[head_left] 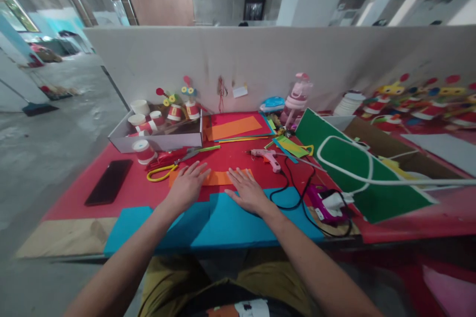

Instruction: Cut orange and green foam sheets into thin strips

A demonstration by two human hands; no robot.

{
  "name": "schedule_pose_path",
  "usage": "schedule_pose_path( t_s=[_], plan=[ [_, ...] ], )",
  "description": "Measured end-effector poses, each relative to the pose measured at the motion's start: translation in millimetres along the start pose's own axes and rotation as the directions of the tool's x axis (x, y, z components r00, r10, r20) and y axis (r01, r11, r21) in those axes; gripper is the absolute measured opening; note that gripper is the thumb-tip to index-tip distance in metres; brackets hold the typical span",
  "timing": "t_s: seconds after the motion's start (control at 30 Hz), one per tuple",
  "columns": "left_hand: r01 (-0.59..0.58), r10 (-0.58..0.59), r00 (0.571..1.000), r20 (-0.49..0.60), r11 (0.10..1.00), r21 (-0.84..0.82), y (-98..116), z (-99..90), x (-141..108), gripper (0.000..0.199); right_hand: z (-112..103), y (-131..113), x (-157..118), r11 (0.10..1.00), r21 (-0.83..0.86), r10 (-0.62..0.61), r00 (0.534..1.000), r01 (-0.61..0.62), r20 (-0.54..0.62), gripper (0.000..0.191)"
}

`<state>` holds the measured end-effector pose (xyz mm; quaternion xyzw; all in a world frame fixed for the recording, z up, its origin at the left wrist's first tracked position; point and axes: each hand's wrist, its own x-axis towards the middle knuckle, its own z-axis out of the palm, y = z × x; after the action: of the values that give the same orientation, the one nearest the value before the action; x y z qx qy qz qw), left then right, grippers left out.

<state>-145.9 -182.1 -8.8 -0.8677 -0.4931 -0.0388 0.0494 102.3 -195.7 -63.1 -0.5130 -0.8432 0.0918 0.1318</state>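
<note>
Orange paper strip (219, 178), one: flat on the red worktop (230, 156), long axis left to right. Left hand (188, 185) and right hand (248, 192), fingers spread, over opposite ends, neither nearer. Beyond: scissors (161, 172), pink glue gun (268, 157). Bodyward: blue sheets (230, 225).

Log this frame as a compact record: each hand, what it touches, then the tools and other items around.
left hand: palm down, fingers spread over orange paper strip
right hand: palm down, fingertips at the strip's right part
nearest the person: blue paper sheets
tools: scissors with yellow handles, beyond left hand; pink glue gun, beyond right hand
far left: dark phone, lying flat
rear left: white box holding paper-cup figures
right: purple power socket, white plug inserted
</note>
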Motion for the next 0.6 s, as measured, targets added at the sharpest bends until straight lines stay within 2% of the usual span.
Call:
schedule_pose_path(
  t_s=[0.1, 0.17, 0.2, 0.27, 0.3, 0.33, 0.4, 0.43, 0.47, 0.5, 0.53, 0.57, 0.6],
  plan=[
    [0.119, -0.117, 0.99, 0.078, 0.993, -0.02, 1, -1.5, 18, 0.054, -5, 2, 7, 0.999, -0.007, 0.051, 0.996, -0.052, -0.07, 0.072],
    [0.126, -0.116, 0.98, 0.16, 0.991, -0.054, -8, -3.6, 27, 0.062, -10, 3, 14, 0.997, 0.017, 0.071, 0.985, -0.069, -0.159, 0.075],
    [0.112, -0.091, 0.974, 0.206, 0.989, -0.095, -15, -5.1, 31, 0.057, -14, 2, 18, 0.996, 0.052, 0.081, 0.971, -0.071, -0.227, 0.075],
    [0.091, -0.019, 0.963, 0.269, 0.962, -0.256, -30, -8.7, 39, 0.035, -23, -1, 27, 0.983, 0.172, 0.128, 0.903, -0.062, -0.409, 0.067],
    [0.101, 0.002, 0.964, 0.265, 0.922, -0.373, -37, -10.5, 43, 0.026, -28, -5, 32, 0.967, 0.251, 0.169, 0.845, -0.043, -0.508, 0.06],
    [0.127, -0.008, 0.973, 0.232, 0.855, -0.503, -43, -11.9, 48, 0.022, -33, -10, 37, 0.942, 0.336, 0.223, 0.772, -0.013, -0.595, 0.054],
    [0.166, -0.145, 0.985, 0.095, 0.633, -0.757, -51, -13.2, 57, 0.032, -40, -22, 50, 0.856, 0.513, 0.367, 0.625, 0.063, -0.689, 0.047],
    [0.146, -0.248, 0.969, 0.021, 0.498, -0.855, -51, -12.7, 61, 0.038, -41, -28, 58, 0.79, 0.605, 0.45, 0.574, 0.101, -0.684, 0.046],
    [0.098, -0.338, 0.941, -0.037, 0.372, -0.923, -50, -11.5, 65, 0.044, -40, -34, 67, 0.705, 0.697, 0.53, 0.555, 0.133, -0.641, 0.046],
    [0.033, -0.396, 0.915, -0.08, 0.271, -0.962, -46, -9.6, 68, 0.049, -37, -39, 77, 0.598, 0.786, 0.589, 0.581, 0.155, -0.562, 0.048],
    [-0.027, -0.407, 0.907, -0.11, 0.205, -0.978, -40, -7.2, 69, 0.053, -33, -43, 86, 0.478, 0.863, 0.598, 0.66, 0.162, -0.455, 0.05],
    [-0.063, -0.385, 0.914, -0.13, 0.182, -0.981, -34, -4.5, 70, 0.054, -26, -45, 96, 0.355, 0.922, 0.56, 0.754, 0.157, -0.344, 0.053],
    [-0.078, -0.329, 0.934, -0.142, 0.201, -0.976, -27, -1.6, 69, 0.053, -19, -46, 104, 0.259, 0.954, 0.48, 0.837, 0.152, -0.264, 0.057]
  ],
)
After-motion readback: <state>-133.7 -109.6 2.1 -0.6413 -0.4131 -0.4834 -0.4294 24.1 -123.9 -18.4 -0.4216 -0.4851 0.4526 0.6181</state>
